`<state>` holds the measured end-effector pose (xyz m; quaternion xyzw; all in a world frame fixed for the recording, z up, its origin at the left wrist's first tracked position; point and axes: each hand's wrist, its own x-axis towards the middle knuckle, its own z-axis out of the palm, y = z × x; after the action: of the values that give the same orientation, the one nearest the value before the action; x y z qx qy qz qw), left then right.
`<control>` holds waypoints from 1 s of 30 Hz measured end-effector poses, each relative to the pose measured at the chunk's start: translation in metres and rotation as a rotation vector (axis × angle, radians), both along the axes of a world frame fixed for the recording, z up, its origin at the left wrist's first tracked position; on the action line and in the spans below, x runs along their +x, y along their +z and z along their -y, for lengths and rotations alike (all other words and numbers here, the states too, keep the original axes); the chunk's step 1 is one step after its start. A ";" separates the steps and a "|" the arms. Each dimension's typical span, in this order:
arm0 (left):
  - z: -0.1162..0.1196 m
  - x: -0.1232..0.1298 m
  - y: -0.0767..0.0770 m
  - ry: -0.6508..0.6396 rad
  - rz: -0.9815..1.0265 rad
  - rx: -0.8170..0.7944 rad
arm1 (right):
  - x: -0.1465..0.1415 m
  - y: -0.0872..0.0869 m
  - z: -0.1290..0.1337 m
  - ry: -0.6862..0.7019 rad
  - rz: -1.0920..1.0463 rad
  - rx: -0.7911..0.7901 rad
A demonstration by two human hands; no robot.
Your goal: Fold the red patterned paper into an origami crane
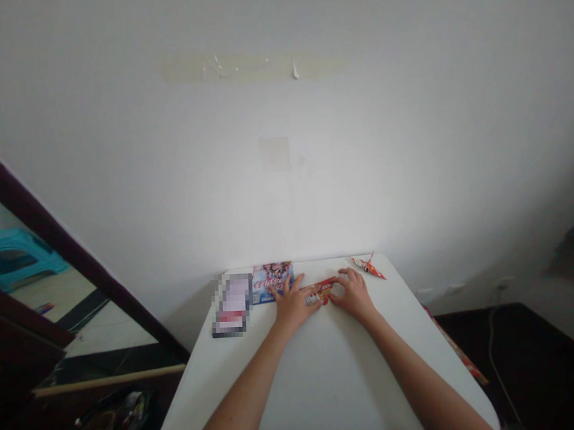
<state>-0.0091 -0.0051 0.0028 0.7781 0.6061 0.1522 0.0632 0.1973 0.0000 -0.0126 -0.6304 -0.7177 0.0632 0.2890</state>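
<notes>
A small red printed paper (pixel 325 290) lies on the white table (pixel 321 377) between my two hands. My left hand (pixel 292 302) rests flat with its fingers spread, partly over the left end of the red paper and the edge of a blue printed sheet (pixel 261 291). At the right end of the red paper is my right hand (pixel 353 293), its thumb and bent fingers touching the paper's edge. A folded red and white paper piece with pointed tips (pixel 370 268) sits just beyond my right hand.
A blurred phone-like device (pixel 232 305) lies at the table's left. The wall (pixel 286 202) stands behind the table. A mirror with a dark frame leans at the left, showing a blue stool (pixel 25 255). A bag of items (pixel 115 418) is low at the left.
</notes>
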 end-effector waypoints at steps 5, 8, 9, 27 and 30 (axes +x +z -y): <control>0.000 -0.001 0.002 -0.002 -0.004 -0.013 | -0.001 0.001 0.003 0.016 0.011 -0.003; 0.000 0.000 0.002 0.001 -0.004 -0.016 | 0.000 -0.001 0.002 0.034 0.018 0.011; 0.000 0.000 0.002 0.003 -0.003 -0.015 | 0.000 -0.002 0.002 0.042 0.019 0.014; 0.002 0.001 0.004 0.000 0.046 -0.010 | 0.012 -0.016 -0.007 0.121 -0.141 0.124; 0.001 0.000 0.003 0.000 0.039 -0.002 | 0.011 -0.017 -0.007 0.161 -0.139 0.110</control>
<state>-0.0086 -0.0066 0.0055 0.7750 0.6048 0.1669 0.0758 0.2082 0.0074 -0.0298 -0.5479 -0.7467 0.0902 0.3662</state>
